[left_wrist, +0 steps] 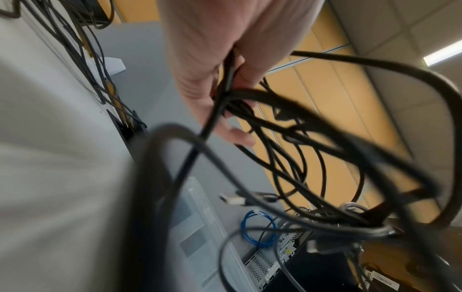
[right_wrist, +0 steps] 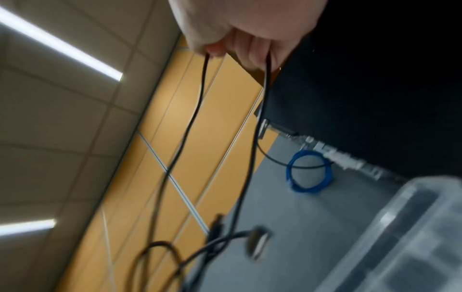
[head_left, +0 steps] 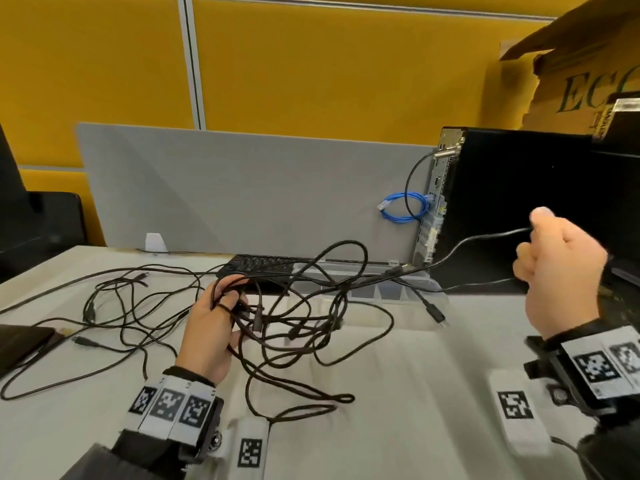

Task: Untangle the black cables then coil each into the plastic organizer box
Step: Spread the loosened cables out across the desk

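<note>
Left hand (head_left: 207,336): fingers (left_wrist: 240,136) curl round a knotted bundle of thin, matte black cables (head_left: 294,317), lifted just above the tabletop (head_left: 415,375).
Right hand (head_left: 561,271): raised, pinching one smooth black strand (head_left: 485,239), drawn taut from the knot.
Loose cables: sprawl in loops across pale cloth.
Clear rectangular plastic organizer box (head_left: 391,289): behind the tangle, lid open, compartments showing.

Yellow wall panels (head_left: 311,64) behind a grey desk divider (head_left: 242,188) — ceiling strip lights (right_wrist: 62,45) overhead.
</note>
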A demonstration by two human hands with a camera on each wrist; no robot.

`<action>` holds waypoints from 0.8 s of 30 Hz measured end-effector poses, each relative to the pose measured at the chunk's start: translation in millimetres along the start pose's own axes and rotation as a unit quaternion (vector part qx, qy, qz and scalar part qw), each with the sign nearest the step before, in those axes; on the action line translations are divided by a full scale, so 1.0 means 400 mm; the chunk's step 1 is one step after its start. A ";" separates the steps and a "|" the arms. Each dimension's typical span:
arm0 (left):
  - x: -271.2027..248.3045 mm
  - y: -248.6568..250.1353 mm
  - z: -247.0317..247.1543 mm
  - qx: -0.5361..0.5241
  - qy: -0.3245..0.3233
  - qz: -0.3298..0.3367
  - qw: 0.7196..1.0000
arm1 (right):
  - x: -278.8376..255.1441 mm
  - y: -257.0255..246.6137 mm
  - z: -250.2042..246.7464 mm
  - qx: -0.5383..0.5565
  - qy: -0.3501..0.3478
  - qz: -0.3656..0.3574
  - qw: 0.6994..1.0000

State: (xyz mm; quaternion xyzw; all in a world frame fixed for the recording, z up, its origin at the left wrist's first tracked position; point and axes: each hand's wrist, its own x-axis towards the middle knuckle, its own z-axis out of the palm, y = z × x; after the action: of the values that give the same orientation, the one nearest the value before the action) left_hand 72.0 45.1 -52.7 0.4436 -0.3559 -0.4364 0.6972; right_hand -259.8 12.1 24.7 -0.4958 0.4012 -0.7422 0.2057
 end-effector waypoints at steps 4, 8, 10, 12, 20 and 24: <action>-0.006 0.008 0.001 -0.031 0.011 0.038 0.999 | -0.016 0.023 -0.021 -0.343 -0.322 0.020 0.882; -0.013 0.011 0.006 -0.060 0.022 0.043 0.997 | -0.055 0.013 -0.013 -0.437 -0.546 0.151 0.698; -0.016 0.012 0.005 -0.068 0.021 0.046 0.996 | -0.079 0.000 0.008 -0.443 -0.599 0.181 0.642; -0.021 0.014 0.008 -0.082 0.016 0.049 0.995 | -0.101 0.012 0.026 -0.467 -0.621 0.179 0.604; -0.029 0.024 0.011 -0.131 -0.085 0.027 0.987 | -0.121 0.103 0.085 -0.515 -0.479 0.039 0.710; -0.028 0.033 0.006 -0.027 -0.122 -0.004 0.992 | -0.084 0.116 0.101 -0.508 -0.415 -0.038 0.754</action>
State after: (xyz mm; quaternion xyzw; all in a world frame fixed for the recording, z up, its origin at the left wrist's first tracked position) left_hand 69.8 57.6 -40.7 0.3692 -0.4248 -0.4995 0.6586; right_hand -213.3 -7.6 -23.9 -0.8013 0.5754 -0.1584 0.0416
